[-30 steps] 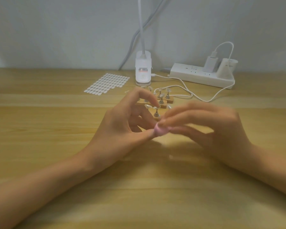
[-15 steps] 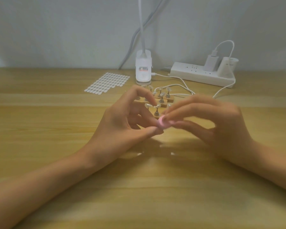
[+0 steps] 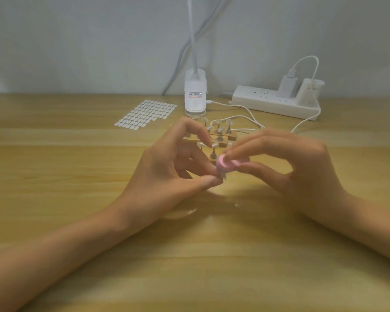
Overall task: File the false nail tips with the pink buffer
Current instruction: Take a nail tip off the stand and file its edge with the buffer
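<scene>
Now, buffer: the small round pink foam buffer [image 3: 225,164] is pinched between the thumb and fingertips of the right hand [image 3: 302,167]. It is held above the light wooden table [image 3: 77,176], resting on top of the tip.
Nail tip: the clear plastic false nail tip [image 3: 222,176] is pinched at its lower end by the thumb and a finger of the left hand [image 3: 167,167]. Its upper end touches the buffer's underside.
Change: over the last second the buffer has climbed a little, away from the person, and more of the tip now shows beneath it. The left hand has barely shifted.
Meaning: this looks like one filing stroke under way on this single tip, with the task still in progress.
Stands: the pale wooden block stands [image 3: 221,140], carrying more clear tips on pegs, sit just behind the hands and are partly covered by the left fingers.
Hidden: the right fingers and the buffer's contact edge are blurred, so I cannot tell which edge is being filed. Both forearms are cut off by the frame. How many tips are already filed cannot be told.
</scene>
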Demonstrator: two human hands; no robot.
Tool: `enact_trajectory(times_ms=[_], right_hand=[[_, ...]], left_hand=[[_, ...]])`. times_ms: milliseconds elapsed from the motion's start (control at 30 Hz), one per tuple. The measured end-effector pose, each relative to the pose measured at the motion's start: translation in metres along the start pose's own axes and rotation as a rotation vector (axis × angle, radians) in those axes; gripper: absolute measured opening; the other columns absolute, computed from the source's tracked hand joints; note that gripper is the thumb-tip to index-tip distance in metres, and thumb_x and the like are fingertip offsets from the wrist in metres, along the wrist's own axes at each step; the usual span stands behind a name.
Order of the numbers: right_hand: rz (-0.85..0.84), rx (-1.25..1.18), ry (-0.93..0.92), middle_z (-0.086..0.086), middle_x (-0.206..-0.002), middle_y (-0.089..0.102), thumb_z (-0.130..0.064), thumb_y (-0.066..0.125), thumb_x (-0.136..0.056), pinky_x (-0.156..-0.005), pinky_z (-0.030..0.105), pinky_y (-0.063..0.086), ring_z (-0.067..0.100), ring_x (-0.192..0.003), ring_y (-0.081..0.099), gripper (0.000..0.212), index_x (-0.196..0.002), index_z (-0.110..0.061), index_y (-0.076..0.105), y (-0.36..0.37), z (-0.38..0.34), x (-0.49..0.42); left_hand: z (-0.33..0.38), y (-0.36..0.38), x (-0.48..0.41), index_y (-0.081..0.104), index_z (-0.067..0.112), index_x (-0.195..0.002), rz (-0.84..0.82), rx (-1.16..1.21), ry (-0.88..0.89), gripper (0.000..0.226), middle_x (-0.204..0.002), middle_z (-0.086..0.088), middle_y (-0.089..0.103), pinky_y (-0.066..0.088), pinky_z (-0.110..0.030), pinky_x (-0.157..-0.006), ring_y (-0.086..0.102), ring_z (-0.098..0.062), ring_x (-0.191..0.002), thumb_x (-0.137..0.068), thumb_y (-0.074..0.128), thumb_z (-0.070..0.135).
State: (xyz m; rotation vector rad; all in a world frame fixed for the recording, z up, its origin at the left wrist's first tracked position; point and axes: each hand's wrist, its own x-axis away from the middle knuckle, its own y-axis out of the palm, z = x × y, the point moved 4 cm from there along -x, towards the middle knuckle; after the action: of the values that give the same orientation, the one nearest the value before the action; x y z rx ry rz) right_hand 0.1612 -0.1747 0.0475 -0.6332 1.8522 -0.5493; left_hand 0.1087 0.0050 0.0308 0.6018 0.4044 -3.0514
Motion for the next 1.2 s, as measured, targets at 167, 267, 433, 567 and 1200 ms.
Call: enact_trajectory(times_ms=[167, 267, 433, 567, 1200], right_hand=[[-0.012, -0.001, -0.027, 0.001, -0.102, 0.075, -0.01, 0.073, -0.09, -0.085, 0.033, 0.056, 0.015, -0.096, 0.071, 0.01, -0.099, -0.01, 0.078, 0.0017, -0.002, 0.0], [-0.011, 0.0, -0.032, 0.001, -0.102, 0.074, -0.011, 0.074, -0.089, -0.086, 0.032, 0.055, 0.014, -0.097, 0.071, 0.011, -0.099, -0.01, 0.078, 0.0019, -0.0024, -0.0002], [0.012, -0.009, 0.005, 0.002, -0.101, 0.075, -0.01, 0.075, -0.088, -0.083, 0.038, 0.056, 0.019, -0.095, 0.072, 0.011, -0.1, -0.01, 0.076, -0.0012, 0.0018, -0.0007], [-0.035, -0.01, -0.066, 0.001, -0.102, 0.074, -0.01, 0.073, -0.089, -0.085, 0.031, 0.055, 0.013, -0.097, 0.071, 0.011, -0.098, -0.01, 0.078, 0.0033, -0.0031, 0.0009], [-0.011, -0.024, -0.018, 0.001, -0.102, 0.074, -0.01, 0.076, -0.089, -0.084, 0.032, 0.056, 0.015, -0.096, 0.071, 0.01, -0.099, -0.012, 0.077, 0.0018, -0.0027, -0.0002]], left_hand=[[0.0, 0.0007, -0.0009, 0.052, 0.025, -0.103, -0.004, 0.0, 0.009, 0.044, -0.077, -0.002, 0.075, 0.05, -0.02, -0.056, 0.076, -0.018, -0.074, -0.076, 0.086, 0.017], [0.001, 0.0005, -0.0007, 0.052, 0.025, -0.104, -0.004, 0.013, 0.012, 0.045, -0.077, -0.002, 0.075, 0.049, -0.018, -0.055, 0.076, -0.018, -0.074, -0.075, 0.086, 0.021], [-0.0004, -0.0002, -0.0013, 0.052, 0.024, -0.103, 0.003, 0.011, -0.007, 0.046, -0.079, -0.002, 0.077, 0.048, -0.017, -0.055, 0.077, -0.019, -0.076, -0.074, 0.086, 0.016], [0.0017, 0.0018, -0.0002, 0.053, 0.027, -0.103, -0.021, 0.027, 0.002, 0.044, -0.079, -0.004, 0.076, 0.05, -0.02, -0.055, 0.076, -0.017, -0.073, -0.073, 0.085, 0.03], [-0.0001, -0.0001, -0.0005, 0.053, 0.024, -0.102, 0.002, 0.035, -0.041, 0.047, -0.08, -0.005, 0.077, 0.058, -0.034, -0.064, 0.077, -0.021, -0.076, -0.071, 0.088, 0.021]])
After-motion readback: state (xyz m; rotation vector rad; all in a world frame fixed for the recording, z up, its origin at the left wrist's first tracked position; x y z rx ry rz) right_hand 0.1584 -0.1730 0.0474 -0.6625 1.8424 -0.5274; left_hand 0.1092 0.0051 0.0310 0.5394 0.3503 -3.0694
